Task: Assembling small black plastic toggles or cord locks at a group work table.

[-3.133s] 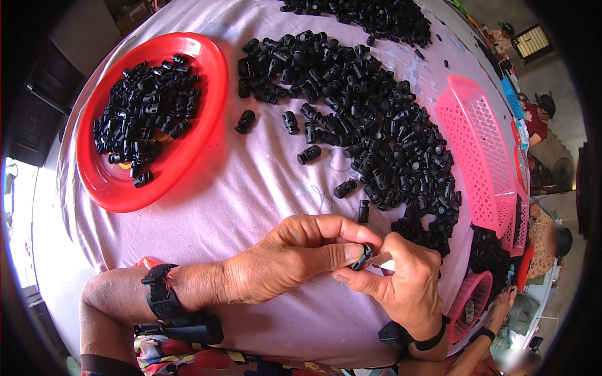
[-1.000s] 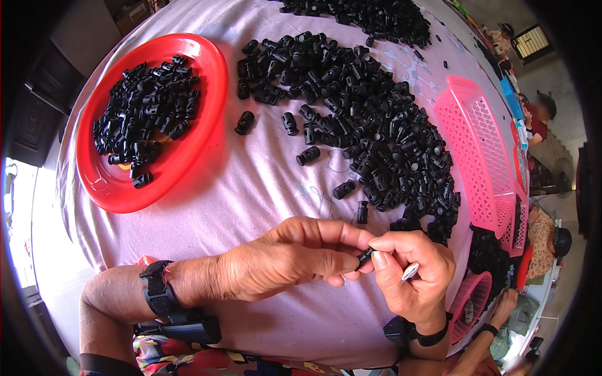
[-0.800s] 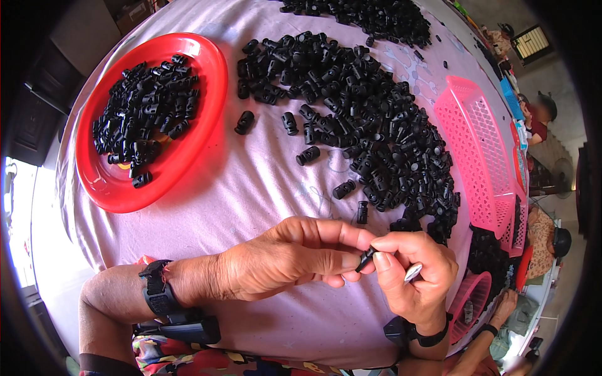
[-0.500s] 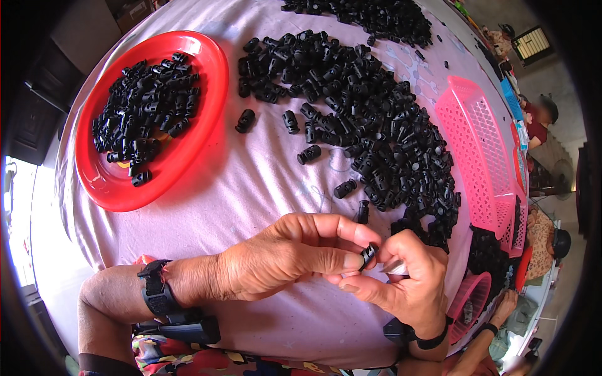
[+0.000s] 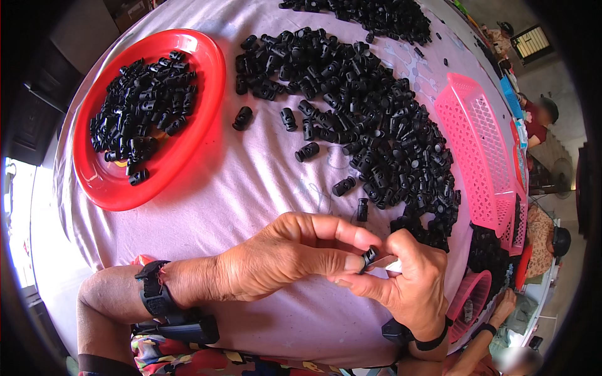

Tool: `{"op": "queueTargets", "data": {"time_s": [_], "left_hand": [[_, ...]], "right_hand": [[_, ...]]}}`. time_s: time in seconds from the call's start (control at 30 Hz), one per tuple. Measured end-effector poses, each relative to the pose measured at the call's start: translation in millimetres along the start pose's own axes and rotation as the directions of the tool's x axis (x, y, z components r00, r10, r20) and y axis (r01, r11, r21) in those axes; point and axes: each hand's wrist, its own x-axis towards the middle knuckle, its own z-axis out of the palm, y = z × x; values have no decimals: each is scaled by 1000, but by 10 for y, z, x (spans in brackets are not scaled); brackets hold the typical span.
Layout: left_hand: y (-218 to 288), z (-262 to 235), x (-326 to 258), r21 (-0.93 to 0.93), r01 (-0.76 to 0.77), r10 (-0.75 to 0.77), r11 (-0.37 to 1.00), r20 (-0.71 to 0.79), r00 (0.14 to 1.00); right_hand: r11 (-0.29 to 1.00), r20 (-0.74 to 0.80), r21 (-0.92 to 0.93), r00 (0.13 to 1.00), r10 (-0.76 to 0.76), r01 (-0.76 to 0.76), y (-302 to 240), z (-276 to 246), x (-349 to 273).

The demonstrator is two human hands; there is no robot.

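"Where was the black piece (image 5: 370, 255)?"
"On my remote feed, the left hand (image 5: 282, 257) pinched it above the pink-covered worktop (image 5: 263, 182); the right hand (image 5: 411, 282) gripped a thin pale tool (image 5: 392, 264), its tip just beside the piece."

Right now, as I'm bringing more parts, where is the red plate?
In the head view, the red plate lies upper left on the pink cloth, beyond the left forearm and left of the nearer pile of black parts.
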Motion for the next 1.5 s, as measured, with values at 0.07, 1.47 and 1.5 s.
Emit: {"op": "queueTargets", "data": {"time_s": [0.07,1.47,1.5], "left_hand": [[-2,0,2,12,0,0,1000,-10,1000],[-44,-26,25,48,-61,58,997,63,996],[-56,-36,29,54,-72,68,996,69,995]], "right_hand": [[999,-9,-48,1000,-22,22,15,8,-12],[997,-13,-49,999,-53,52,29,17,0],[997,-13,-49,999,-52,52,28,19,2]]}}
